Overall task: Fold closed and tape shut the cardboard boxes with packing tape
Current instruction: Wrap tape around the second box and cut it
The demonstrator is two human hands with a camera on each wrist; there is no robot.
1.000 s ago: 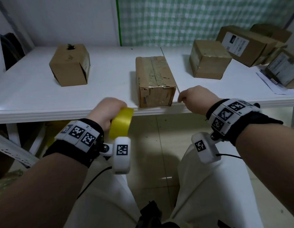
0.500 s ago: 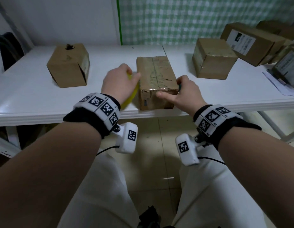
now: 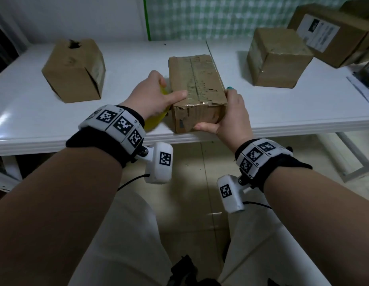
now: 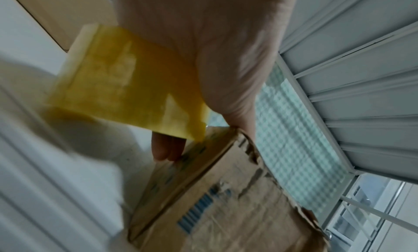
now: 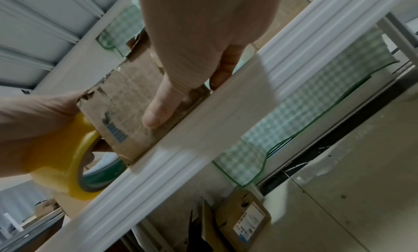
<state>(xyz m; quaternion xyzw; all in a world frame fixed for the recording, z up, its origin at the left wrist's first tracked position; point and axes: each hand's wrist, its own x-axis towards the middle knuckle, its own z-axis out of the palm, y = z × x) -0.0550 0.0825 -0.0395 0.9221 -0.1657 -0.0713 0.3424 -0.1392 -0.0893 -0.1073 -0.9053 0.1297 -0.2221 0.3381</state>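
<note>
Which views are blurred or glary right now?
Head view: dim, mostly sharp, a small glint on the box front edge. Left wrist: motion blur smears the table edge and tape roll. Right wrist: table edge streaked, thumb fairly clear.

The middle box point(image 3: 197, 89) stood at the front edge of the white desk point(image 3: 126, 65), and both its sides were taken. The left hand point(image 3: 152, 98) with the yellow tape roll point(image 3: 156, 118) filled the space at its left wall, thumb lying on the top. The right hand point(image 3: 231, 112) was around the right front corner. Between this box and the left box point(image 3: 74, 71) a wide strip of bare desk was open. On the right, another open strip reached to the square box point(image 3: 278, 58). Behind the middle box the desk was free up to the wall. The far right corner was crowded with the labelled box point(image 3: 328, 36).
</note>
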